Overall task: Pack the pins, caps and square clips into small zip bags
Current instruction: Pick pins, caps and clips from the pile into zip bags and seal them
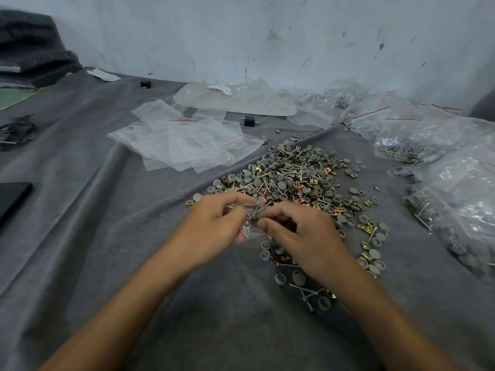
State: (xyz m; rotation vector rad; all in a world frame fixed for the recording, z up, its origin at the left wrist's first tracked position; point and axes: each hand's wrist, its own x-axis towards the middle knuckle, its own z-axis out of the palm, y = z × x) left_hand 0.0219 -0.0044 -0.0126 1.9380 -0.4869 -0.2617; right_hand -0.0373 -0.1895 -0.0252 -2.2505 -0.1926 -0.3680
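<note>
Two hands close on a small zip bag above a grey cloth [107, 250] strewn with hardware.

The cloth covers the whole surface, rumpled into long folds. On it, just beyond the hands, spreads a heap [294, 178] of grey caps, brassy square clips and steel pins. To the left of the heap lie empty zip bags [184, 140] in a loose overlapping pile; filled bags [401, 148] sit well to the right. The left hand [214, 226] pinches the small zip bag [247, 210] between thumb and fingers, holding it off the cloth. The right hand [302, 236], fingers curled, pinches the same bag from the other side. A few pins [256, 210] show inside it.
</note>
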